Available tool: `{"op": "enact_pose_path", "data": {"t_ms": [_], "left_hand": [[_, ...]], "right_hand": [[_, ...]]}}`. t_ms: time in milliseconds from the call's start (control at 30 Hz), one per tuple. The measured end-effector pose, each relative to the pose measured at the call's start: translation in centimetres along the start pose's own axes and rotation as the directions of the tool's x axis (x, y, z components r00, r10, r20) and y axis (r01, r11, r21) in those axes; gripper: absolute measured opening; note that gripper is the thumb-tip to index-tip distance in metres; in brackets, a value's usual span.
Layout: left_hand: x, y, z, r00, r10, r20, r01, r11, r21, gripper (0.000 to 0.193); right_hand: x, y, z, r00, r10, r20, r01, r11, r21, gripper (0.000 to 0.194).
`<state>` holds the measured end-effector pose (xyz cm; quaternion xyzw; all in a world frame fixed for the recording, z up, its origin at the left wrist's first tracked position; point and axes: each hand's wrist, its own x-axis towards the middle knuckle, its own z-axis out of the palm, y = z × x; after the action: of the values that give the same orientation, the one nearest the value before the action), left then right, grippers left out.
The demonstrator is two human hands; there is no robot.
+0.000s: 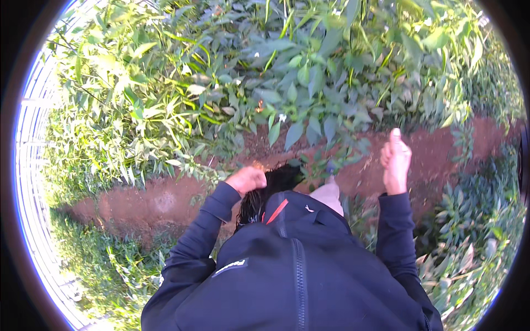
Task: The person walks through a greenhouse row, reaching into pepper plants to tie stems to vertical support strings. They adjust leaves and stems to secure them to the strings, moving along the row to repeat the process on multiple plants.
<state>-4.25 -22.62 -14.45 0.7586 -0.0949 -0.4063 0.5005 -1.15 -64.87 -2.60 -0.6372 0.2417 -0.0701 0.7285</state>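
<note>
My left hand [248, 180] is just in front of my body, its fingers curled and partly hidden. It touches or is right beside a black, stringy thing [285, 178] by my lap; I cannot tell whether the hand grips it. Off to the right, my right hand [395, 161] is raised over the soil path, fingers folded in and thumb pointing up, with nothing visible in it. Ahead of both hands stand bushy pepper plants [314, 82] bearing slender green peppers [271, 61] and small white flowers [282, 118].
A strip of reddish-brown soil [165, 200] runs left to right between two plant rows. More leafy plants [468, 211] grow behind me on the right and also on the left [124, 269]. A bright, pale, lined structure [35, 136] borders the far left.
</note>
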Motion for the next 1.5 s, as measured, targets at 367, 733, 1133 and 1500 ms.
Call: {"op": "enact_pose_path", "data": {"t_ms": [367, 733, 1133, 1500], "left_hand": [[-3.4, 7.3, 3.8, 0.995, 0.084, 0.048, -0.059, 0.917, -0.395, 0.009], [-4.0, 5.4, 2.7, 0.964, -0.060, 0.259, 0.119, 0.969, -0.217, 0.006], [-3.3, 2.7, 1.8, 0.933, -0.221, 0.285, 0.201, 0.975, 0.099, 0.008], [-3.2, 4.2, 0.9, 0.934, -0.256, 0.251, 0.223, 0.963, 0.155, 0.016]], "right_hand": [[-16.1, 13.4, 10.9, 0.640, 0.638, 0.427, -0.701, 0.713, -0.015, 0.029], [-13.5, 14.2, 7.6, 0.823, 0.551, 0.139, -0.541, 0.683, 0.491, 0.015], [-10.6, 14.5, 2.4, 0.890, 0.351, 0.291, -0.402, 0.302, 0.865, 0.011], [-10.8, 13.3, 0.8, 0.857, 0.302, 0.419, -0.462, 0.085, 0.883, 0.011]]}}
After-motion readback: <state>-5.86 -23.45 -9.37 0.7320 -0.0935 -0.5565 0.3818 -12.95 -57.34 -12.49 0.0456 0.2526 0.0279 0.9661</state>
